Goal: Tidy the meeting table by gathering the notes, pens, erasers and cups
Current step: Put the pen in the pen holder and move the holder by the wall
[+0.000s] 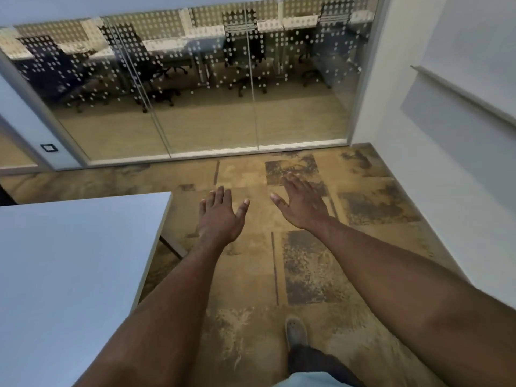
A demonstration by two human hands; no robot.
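Observation:
Both my arms stretch forward over the carpeted floor. My left hand point(220, 215) is flat, palm down, fingers apart, holding nothing, just right of the white meeting table's corner point(83, 247). My right hand point(301, 203) is also spread and holds nothing, a little farther forward. The visible part of the table top shows no notes, pens, erasers or cups.
A glass partition point(209, 93) with a dotted pattern runs across the room ahead, with office chairs and desks behind it. A white wall with a rail point(463, 93) stands to the right. Brown patterned carpet point(307, 269) covers the floor. My shoe point(296, 331) is below.

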